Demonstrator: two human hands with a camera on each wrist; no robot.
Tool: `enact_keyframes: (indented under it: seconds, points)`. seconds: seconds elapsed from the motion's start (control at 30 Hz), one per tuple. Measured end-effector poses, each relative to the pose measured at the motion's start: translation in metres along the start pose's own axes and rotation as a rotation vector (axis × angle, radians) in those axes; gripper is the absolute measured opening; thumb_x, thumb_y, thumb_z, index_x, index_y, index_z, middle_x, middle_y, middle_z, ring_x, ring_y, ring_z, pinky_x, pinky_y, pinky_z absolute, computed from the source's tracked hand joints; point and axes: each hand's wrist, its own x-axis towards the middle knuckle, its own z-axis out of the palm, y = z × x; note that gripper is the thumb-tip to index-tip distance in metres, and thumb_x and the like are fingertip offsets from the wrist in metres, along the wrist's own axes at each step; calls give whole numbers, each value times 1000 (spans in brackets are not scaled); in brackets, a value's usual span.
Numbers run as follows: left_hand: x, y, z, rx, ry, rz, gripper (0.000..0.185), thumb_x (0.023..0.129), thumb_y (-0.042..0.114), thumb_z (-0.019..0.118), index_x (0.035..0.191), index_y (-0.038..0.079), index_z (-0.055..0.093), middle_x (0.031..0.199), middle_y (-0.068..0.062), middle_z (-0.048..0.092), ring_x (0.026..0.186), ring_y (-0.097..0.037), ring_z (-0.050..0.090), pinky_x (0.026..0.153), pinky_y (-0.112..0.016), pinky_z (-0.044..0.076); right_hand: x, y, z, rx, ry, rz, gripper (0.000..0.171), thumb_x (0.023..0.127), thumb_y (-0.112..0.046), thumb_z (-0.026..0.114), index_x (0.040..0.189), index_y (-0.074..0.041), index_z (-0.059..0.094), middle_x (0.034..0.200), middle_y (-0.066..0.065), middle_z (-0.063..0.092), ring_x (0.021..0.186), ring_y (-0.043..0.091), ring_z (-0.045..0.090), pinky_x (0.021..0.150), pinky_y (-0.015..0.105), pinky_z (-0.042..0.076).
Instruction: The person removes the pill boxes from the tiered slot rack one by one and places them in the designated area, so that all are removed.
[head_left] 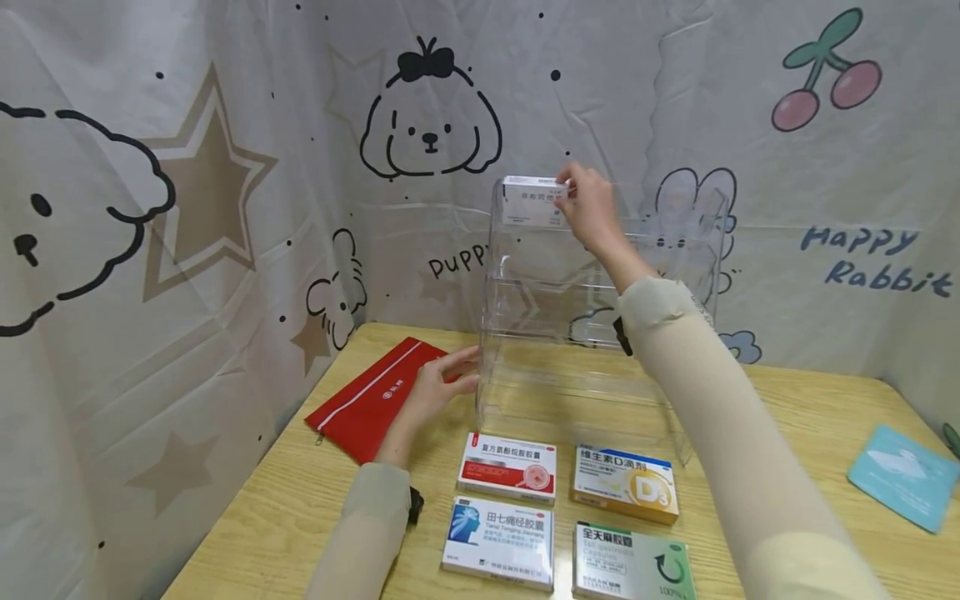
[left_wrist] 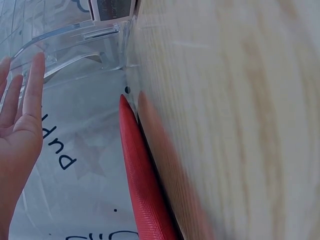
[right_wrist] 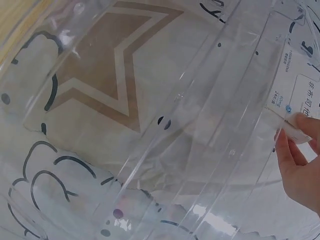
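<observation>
At the top left of a clear plastic tiered rack (head_left: 486, 308), a white medicine box (head_left: 528, 208) stands upright in the highest tier. My right hand (head_left: 591, 212) pinches this box at its right end between thumb and fingers; the right wrist view shows the same grip from the side. Low by the rack's left side is my left hand (head_left: 433, 390), its fingers extended and the fingertips at the plastic wall. Whether they press on it, I cannot tell. In the left wrist view, the left hand's fingers (left_wrist: 34, 90) look straight and hold nothing.
In front of the rack lie a red-and-white medicine box (head_left: 507, 468), a blue-and-white one (head_left: 498, 543), an orange vitamin D box (head_left: 626, 485) and a green one (head_left: 633, 562). A red zip pouch (head_left: 367, 400) lies left, a light-blue packet (head_left: 903, 477) far right. A printed curtain (head_left: 420, 275) hangs behind.
</observation>
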Motion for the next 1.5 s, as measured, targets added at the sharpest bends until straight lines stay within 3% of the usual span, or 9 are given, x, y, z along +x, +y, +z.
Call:
enact_keyframes:
  seconds: [0.63, 0.83, 1.03, 1.3, 1.5]
  points:
    - [0, 5, 1, -10, 1, -12, 54, 93, 8, 65, 144, 9, 49, 140, -22, 56, 127, -35, 57, 97, -40, 56, -4, 7, -25, 178, 189, 76, 29, 90, 3, 65, 118, 5, 57, 119, 24, 57, 109, 32, 64, 98, 34, 56]
    - [0, 4, 1, -17, -4, -10, 54, 94, 8, 64, 145, 7, 48, 141, -23, 55, 128, -37, 56, 98, -42, 55, -14, 5, -40, 219, 185, 84, 29, 91, -1, 65, 118, 4, 58, 121, 22, 58, 109, 29, 63, 98, 28, 55]
    - [1, 1, 1, -8, -9, -1, 55, 94, 8, 63, 145, 5, 46, 140, -24, 54, 128, -36, 57, 98, -41, 55, -38, 10, -53, 198, 167, 61, 28, 92, -6, 66, 118, 2, 59, 119, 17, 61, 106, 23, 64, 94, 21, 56]
    - [0, 2, 2, 9, 1, -6, 55, 94, 10, 64, 146, 10, 47, 139, -21, 57, 126, -34, 58, 97, -38, 56, -78, 23, -76, 150, 147, 14, 27, 92, -10, 67, 117, -1, 62, 109, 12, 62, 89, -9, 53, 80, 4, 51]
    - [-1, 2, 1, 5, 2, -5, 56, 93, 11, 65, 146, 10, 47, 140, -21, 57, 126, -33, 59, 98, -40, 55, -110, 30, -94, 149, 107, 2, 27, 92, -9, 67, 116, 1, 62, 107, 10, 62, 87, -14, 53, 77, 0, 48]
